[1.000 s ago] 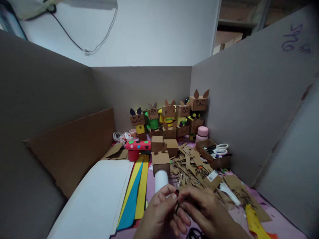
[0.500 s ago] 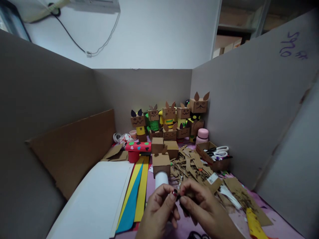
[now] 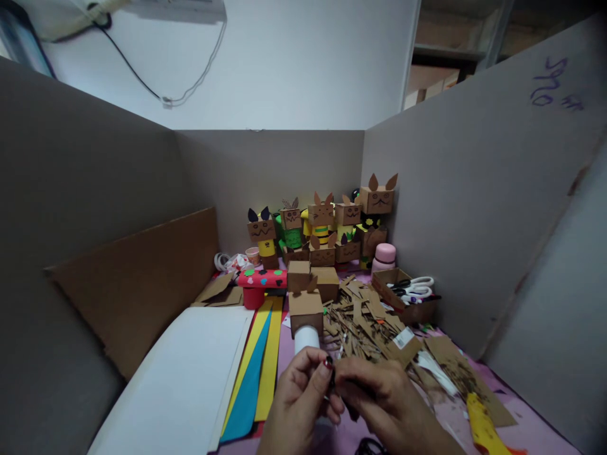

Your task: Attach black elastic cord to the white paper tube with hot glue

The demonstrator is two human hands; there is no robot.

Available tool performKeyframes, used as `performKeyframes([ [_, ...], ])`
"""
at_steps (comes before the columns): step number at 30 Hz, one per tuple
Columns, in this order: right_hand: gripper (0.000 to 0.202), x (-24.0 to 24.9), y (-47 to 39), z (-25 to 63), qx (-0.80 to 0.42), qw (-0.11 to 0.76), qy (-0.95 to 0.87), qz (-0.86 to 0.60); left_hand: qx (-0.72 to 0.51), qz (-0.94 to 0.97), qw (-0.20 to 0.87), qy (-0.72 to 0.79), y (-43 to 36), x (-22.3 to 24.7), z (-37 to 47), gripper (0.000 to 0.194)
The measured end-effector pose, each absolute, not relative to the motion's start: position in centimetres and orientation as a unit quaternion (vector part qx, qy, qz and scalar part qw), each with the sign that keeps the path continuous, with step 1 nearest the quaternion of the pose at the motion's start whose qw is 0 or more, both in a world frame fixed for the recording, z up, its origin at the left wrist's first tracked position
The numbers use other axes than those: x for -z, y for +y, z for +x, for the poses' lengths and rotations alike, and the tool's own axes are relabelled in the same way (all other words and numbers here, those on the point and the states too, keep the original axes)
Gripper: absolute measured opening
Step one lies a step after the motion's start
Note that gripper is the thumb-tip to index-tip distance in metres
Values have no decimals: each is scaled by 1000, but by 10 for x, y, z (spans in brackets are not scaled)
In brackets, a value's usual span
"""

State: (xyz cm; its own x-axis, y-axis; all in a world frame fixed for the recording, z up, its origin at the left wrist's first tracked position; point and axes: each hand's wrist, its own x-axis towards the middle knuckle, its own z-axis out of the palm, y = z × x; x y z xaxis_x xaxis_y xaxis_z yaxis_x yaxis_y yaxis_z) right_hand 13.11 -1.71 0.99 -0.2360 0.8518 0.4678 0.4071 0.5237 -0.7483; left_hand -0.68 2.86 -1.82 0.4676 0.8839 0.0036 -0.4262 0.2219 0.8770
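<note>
Near six o'clock, left hand (image 3: 300,399) and right hand (image 3: 391,393) share a narrow pinching grip on a small dark piece (image 3: 332,379), material unclear, probably for precision, with a smooth white cylinder (image 3: 306,339) at its eleven o'clock.

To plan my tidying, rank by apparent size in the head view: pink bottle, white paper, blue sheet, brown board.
1. White paper and brown board, too alike to rank
2. Blue sheet
3. Pink bottle

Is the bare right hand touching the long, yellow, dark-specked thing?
Apart: the head view plainly shows pink table surface between the right hand and the yellow thing.
</note>
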Motion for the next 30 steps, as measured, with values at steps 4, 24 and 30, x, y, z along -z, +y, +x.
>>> performKeyframes([
  [4, 22, -12, -18, 128, -251, 447, -749, -420, -435, 439, 738, 269, 29, 19, -5, 38],
  [24, 39, 2, -4, 123, -584, 564, -468, -349, -422, 443, 736, 290, 29, 10, -9, 38],
  [30, 35, -1, -7, 132, -496, 577, -507, -406, -439, 437, 724, 303, 24, 4, -10, 34],
])
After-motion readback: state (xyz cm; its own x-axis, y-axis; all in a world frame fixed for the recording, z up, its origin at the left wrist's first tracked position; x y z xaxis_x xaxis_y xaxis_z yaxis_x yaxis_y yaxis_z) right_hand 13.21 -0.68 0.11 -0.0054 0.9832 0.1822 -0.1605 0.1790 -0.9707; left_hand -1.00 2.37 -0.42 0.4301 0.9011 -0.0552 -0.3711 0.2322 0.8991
